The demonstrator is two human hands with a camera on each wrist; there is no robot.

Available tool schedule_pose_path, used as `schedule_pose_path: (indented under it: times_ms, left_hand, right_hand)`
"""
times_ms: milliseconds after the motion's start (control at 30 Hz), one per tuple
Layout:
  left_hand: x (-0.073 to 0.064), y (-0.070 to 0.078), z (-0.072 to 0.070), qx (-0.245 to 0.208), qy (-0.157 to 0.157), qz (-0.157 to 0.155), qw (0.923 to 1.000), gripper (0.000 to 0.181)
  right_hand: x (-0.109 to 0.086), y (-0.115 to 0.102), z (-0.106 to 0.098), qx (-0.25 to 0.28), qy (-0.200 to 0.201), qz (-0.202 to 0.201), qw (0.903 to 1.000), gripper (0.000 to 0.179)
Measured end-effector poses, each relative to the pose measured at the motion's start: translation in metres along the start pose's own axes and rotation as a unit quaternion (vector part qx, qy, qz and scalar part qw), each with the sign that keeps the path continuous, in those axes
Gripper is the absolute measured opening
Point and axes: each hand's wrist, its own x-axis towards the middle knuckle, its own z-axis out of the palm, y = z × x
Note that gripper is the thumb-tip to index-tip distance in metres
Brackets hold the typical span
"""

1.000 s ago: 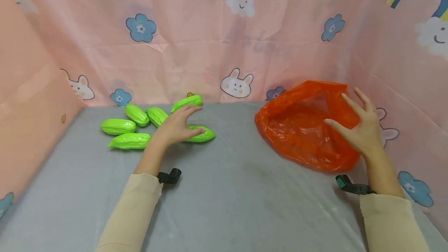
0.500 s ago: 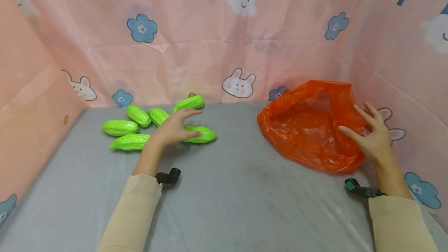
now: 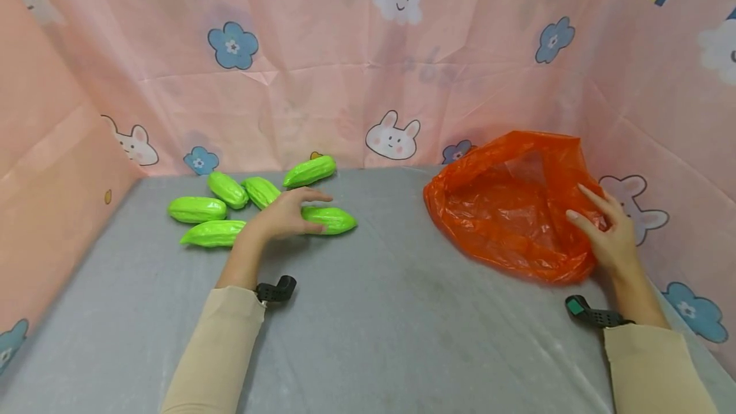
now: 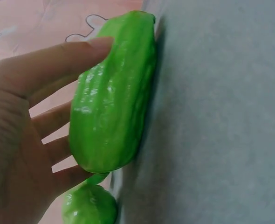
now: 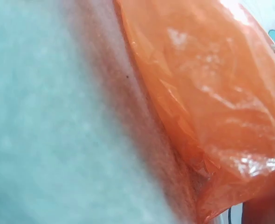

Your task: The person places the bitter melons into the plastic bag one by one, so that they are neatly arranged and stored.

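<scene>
My left hand (image 3: 282,214) reaches over a glossy green ribbed gourd (image 3: 333,221) with a pointed tip. In the left wrist view the thumb crosses the front of this gourd (image 4: 112,102) and the other fingers extend behind it; firm contact is unclear. At the right, a thin orange plastic bag (image 3: 506,222) lies with its mouth spread toward me. The right hand (image 3: 612,232) is at the bag's right side, thumb and fingers apart. Bag film (image 5: 207,93) fills much of the right wrist view and hides most of that hand.
Several more green gourds (image 3: 197,209) lie left of and behind the left hand. A grey cloth (image 3: 402,324) covers the table. Pink printed curtains (image 3: 310,101) close off the back and both sides, near the bag and right hand.
The left hand has lowered over the gourd, its thumb and fingers slightly closer together. My right hand has moved right and down, coming against the bag's right side.
</scene>
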Motion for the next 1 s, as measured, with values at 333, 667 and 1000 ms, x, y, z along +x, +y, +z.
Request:
schedule_pose_path:
  times_ms: [333, 667, 1000]
  left_hand:
    - [0.006, -0.008, 0.008, 0.034, -0.022, 0.022, 0.9989, 0.065]
    - [0.007, -0.006, 0.01, 0.031, -0.028, -0.003, 0.9991, 0.065]
    - [0.006, -0.003, 0.011, 0.034, -0.022, -0.017, 0.9991, 0.065]
  right_hand:
    - [-0.009, 0.005, 0.009, 0.014, 0.033, -0.01, 0.9993, 0.055]
    - [-0.006, -0.001, 0.016, 0.04, 0.005, -0.026, 0.9989, 0.057]
    - [-0.005, -0.02, 0.029, 0.047, 0.029, 0.102, 0.9932, 0.058]
